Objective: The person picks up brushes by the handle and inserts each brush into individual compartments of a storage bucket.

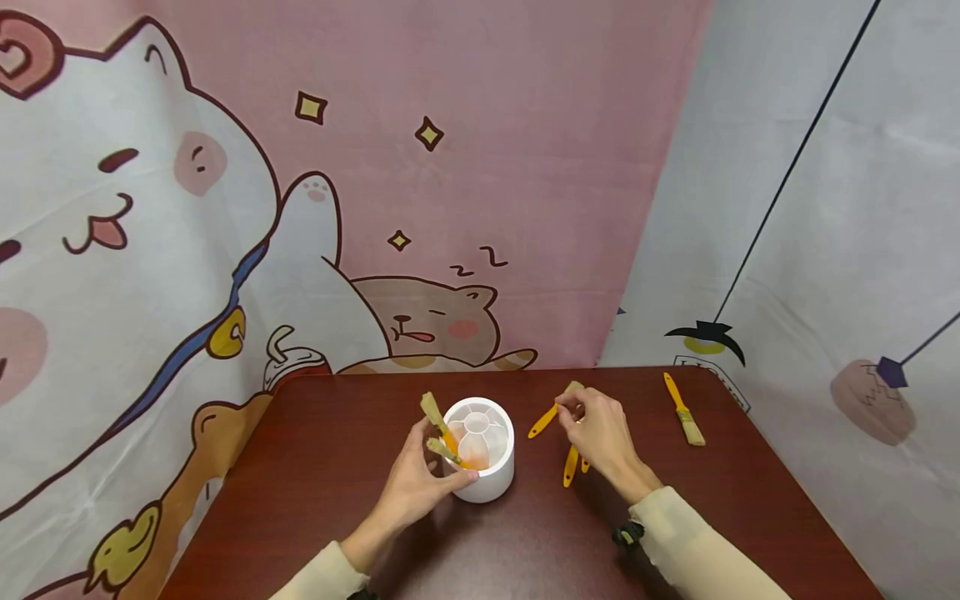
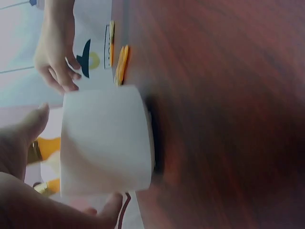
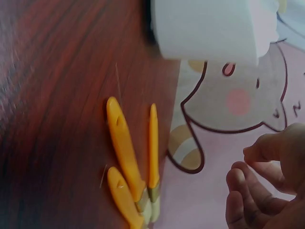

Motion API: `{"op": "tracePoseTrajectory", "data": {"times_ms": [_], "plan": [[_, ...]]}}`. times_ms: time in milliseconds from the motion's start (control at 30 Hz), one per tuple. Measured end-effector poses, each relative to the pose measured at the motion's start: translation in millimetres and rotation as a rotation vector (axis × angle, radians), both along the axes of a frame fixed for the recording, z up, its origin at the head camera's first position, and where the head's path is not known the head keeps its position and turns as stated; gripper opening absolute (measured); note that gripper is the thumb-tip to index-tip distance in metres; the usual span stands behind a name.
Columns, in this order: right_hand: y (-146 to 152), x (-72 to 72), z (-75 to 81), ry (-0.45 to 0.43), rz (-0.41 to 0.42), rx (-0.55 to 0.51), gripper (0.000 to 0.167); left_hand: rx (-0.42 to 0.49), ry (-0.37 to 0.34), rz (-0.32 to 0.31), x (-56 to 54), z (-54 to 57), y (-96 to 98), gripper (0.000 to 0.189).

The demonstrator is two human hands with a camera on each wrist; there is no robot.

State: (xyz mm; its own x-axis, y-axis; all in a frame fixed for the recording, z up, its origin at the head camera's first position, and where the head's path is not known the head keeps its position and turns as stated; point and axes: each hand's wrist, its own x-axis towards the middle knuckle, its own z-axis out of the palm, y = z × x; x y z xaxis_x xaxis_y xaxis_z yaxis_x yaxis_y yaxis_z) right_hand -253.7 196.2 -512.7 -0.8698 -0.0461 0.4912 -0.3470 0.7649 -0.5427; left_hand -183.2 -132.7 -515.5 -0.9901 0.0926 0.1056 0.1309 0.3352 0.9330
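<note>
A round white organizer point(image 1: 491, 483) with divided compartments stands on the table. Two paintbrushes point(image 1: 435, 414) with yellow-orange handles lean in its left side, bristles up. My left hand point(image 1: 416, 475) holds the organizer from the left, thumb at its near rim and fingers along its far-left side, around the brushes. To the right, my right hand point(image 1: 600, 429) hovers over three more paintbrushes lying on the table. In the right wrist view its fingers point(image 3: 252, 191) are loosely bent with nothing between them, apart from the brush handles point(image 3: 125, 148).
Another paintbrush point(image 1: 684, 410) lies near the right edge of the dark red-brown table point(image 1: 337, 442), bristles toward me. A cloth backdrop point(image 1: 525, 208) with cartoon animals hangs right behind the table.
</note>
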Motion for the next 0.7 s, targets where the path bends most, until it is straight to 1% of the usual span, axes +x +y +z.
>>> {"op": "tracePoseTrajectory", "data": {"times_ms": [233, 300, 367, 433, 567, 700], "plan": [[4, -19.6, -10.2, -0.109, -0.075, 0.014, 0.010, -0.101, 0.015, 0.151, 8.7, 0.5, 16.7, 0.124], [3, -26.1, -14.0, -0.144, -0.087, 0.024, 0.010, -0.111, 0.020, 0.197, 9.7, 0.0, 22.2, 0.125], [1, -31.8, -17.3, -0.178, -0.096, 0.031, 0.012, -0.093, 0.027, 0.238, 10.7, -0.2, 27.9, 0.126], [0, -36.2, -20.4, -0.208, -0.107, 0.032, 0.015, -0.056, 0.030, 0.272, 12.2, 0.1, 34.0, 0.127], [-3, -41.8, -24.9, -0.243, -0.143, 0.029, 0.019, 0.003, 0.037, 0.329, 13.7, 1.3, 44.5, 0.127], [-4, -47.5, -29.6, -0.266, -0.168, 0.046, 0.021, 0.005, 0.035, 0.371, 12.5, 1.3, 49.4, 0.121]]}}
